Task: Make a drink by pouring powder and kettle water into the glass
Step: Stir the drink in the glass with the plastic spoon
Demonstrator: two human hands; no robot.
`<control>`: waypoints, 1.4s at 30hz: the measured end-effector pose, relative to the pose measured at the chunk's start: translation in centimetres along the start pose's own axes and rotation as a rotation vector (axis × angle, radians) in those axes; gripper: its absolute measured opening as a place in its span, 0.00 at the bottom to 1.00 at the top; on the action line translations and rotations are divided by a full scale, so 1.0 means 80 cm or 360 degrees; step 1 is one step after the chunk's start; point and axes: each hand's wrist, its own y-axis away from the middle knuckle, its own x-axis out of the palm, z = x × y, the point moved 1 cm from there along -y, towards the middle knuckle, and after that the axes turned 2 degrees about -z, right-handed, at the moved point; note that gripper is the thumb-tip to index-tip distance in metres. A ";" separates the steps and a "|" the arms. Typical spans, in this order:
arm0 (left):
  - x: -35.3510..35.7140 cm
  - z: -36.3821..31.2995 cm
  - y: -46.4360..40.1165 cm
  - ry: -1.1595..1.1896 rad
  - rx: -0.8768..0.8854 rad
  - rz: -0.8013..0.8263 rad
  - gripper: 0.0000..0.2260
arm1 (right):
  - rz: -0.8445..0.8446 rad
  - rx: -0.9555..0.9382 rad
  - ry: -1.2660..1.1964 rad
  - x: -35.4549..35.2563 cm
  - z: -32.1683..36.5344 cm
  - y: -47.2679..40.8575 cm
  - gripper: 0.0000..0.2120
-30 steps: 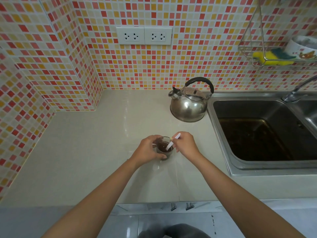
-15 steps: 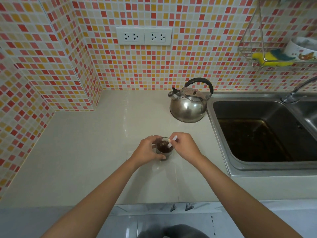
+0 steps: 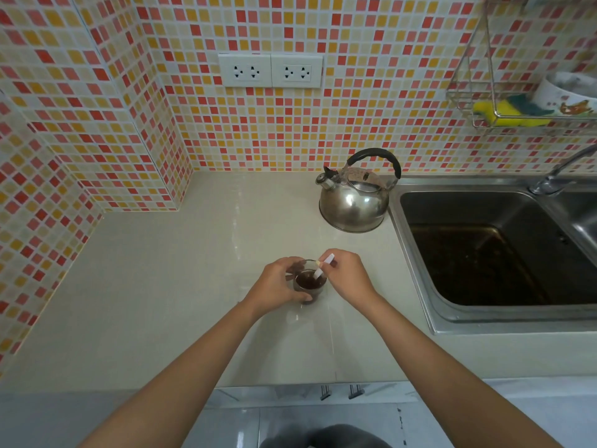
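Observation:
A small clear glass (image 3: 309, 283) holding dark brown liquid stands on the pale counter (image 3: 168, 286) in front of me. My left hand (image 3: 277, 283) wraps around its left side. My right hand (image 3: 347, 274) pinches a thin white stick (image 3: 324, 266), whose lower end dips into the liquid. The steel kettle (image 3: 353, 202) with a black handle stands behind the glass, beside the sink, with neither hand on it.
A steel sink (image 3: 491, 253) with a tap (image 3: 555, 176) lies to the right. A wire rack (image 3: 523, 111) on the tiled wall holds a yellow sponge and a bowl. Two wall sockets (image 3: 270, 71) sit above the counter. The counter's front edge runs just below my forearms.
The white stick has shifted inside the glass, tilting lower and then back up, as my right hand moves slightly. My left hand stays on the glass.

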 end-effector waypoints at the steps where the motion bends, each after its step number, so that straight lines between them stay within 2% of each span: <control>1: 0.000 0.000 0.000 0.0002 -0.0006 -0.0004 0.36 | -0.0020 0.0041 -0.0001 -0.002 -0.002 -0.002 0.10; 4: 0.000 0.000 0.001 -0.0001 0.0006 0.0000 0.36 | 0.0017 0.0177 -0.0123 -0.003 -0.006 -0.005 0.08; 9: 0.000 -0.002 0.002 0.0007 0.0013 -0.0009 0.34 | -0.0114 0.0171 -0.0119 0.003 -0.007 0.000 0.08; 12: -0.001 -0.003 0.002 0.0008 0.0014 -0.0004 0.35 | -0.0084 0.0263 -0.0180 0.009 -0.005 -0.001 0.09; 16: -0.002 -0.005 0.002 0.0016 0.0021 0.0005 0.34 | -0.0116 0.0098 -0.0226 -0.004 0.004 -0.001 0.11; 21: -0.001 -0.007 0.003 0.0005 0.0030 0.0001 0.34 | 0.0018 -0.0172 0.0276 -0.006 0.008 0.003 0.06; 31: -0.002 -0.006 0.003 0.0007 0.0041 0.0014 0.33 | 0.0044 0.0013 0.0142 0.005 0.005 0.001 0.06; 37: -0.002 -0.006 0.003 0.0005 0.0044 0.0015 0.33 | 0.0013 0.0043 0.0106 0.003 0.003 -0.001 0.10; 42: -0.002 -0.007 0.003 -0.0016 0.0061 0.0012 0.32 | 0.0018 -0.0003 0.0074 0.005 0.004 0.002 0.08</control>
